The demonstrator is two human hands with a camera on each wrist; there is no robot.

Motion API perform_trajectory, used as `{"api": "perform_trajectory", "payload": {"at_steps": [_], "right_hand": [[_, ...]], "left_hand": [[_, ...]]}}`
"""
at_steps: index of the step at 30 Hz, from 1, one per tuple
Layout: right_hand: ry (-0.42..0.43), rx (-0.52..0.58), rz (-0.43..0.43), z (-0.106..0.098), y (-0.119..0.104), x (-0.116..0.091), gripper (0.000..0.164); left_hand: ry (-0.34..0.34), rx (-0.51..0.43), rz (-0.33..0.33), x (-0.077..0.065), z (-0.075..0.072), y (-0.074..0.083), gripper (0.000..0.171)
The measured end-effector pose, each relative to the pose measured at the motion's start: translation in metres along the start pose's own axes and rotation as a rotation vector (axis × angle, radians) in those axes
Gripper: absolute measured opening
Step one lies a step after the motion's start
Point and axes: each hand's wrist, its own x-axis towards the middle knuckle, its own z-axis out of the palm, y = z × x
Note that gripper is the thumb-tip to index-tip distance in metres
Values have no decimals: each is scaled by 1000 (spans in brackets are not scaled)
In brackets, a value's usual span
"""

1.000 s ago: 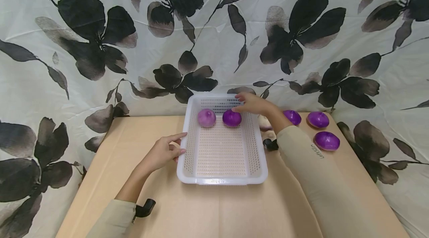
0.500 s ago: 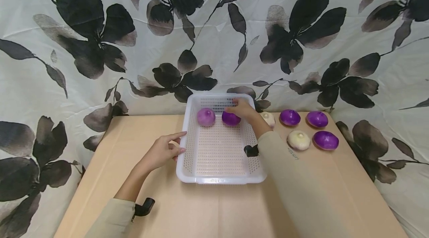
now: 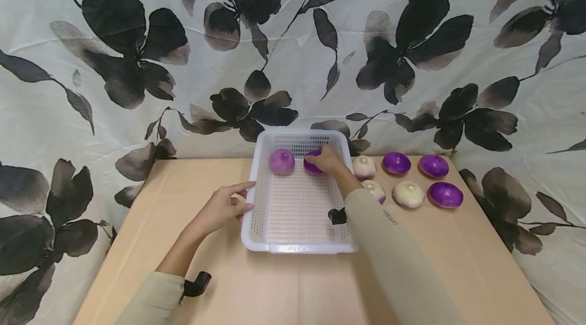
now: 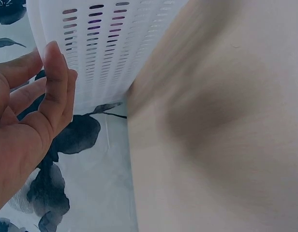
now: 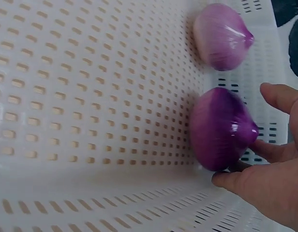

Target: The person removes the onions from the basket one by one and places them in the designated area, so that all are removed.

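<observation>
A white perforated plastic basket (image 3: 299, 248) stands on the table with two purple onions inside near its far end. The lighter onion (image 3: 282, 161) sits on the left. The darker onion (image 5: 219, 128) lies to its right. My right hand (image 3: 328, 158) reaches in over the basket's right side. Its thumb and a finger touch the darker onion, hiding part of it in the head view; another finger stands apart from it in the right wrist view. Outside the basket, my left hand (image 3: 223, 209) touches the left rim with extended fingers, its palm off the wall.
Right of the basket, three purple onions (image 3: 445, 195) and three pale onions (image 3: 408, 194) lie on the table (image 3: 274, 289). My right sleeve partly covers one pale onion. A floral curtain (image 3: 311, 60) hangs directly behind the table's far edge.
My right hand and forearm have shifted left and lower over the basket, to the darker onion's right side. Pale onions hidden by the sleeve now show. My left hand and the basket stay put.
</observation>
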Motion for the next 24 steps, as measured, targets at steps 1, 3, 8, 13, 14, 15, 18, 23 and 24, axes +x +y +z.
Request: {"api": "perform_trajectory", "payload": {"at_steps": [1,3,8,13,14,15,18,23,24], "right_hand": [[-7,-12,0,2,0,-1,72],[-11,-39,2,5,1,-2,70],[11,-87,5,13,2,-4,71],[11,-75,-4,16,3,-4,73],[7,-71,-6,17,3,-5,74],[4,-69,-7,17,3,-5,75],[-4,-81,-3,17,3,-6,77],[-2,-83,9,18,4,-4,78],[-1,-78,10,18,4,-4,78]], "left_hand": [[-1,0,-1,0,0,0,61],[-2,2,-3,0,1,0,61],[0,4,-7,0,2,0,61],[8,4,-10,0,2,1,62],[10,3,-10,0,2,1,62],[12,3,-10,-1,2,1,62],[9,-1,-10,-1,3,1,62],[8,0,-14,-1,3,1,62],[10,0,-15,-1,2,1,62]]}}
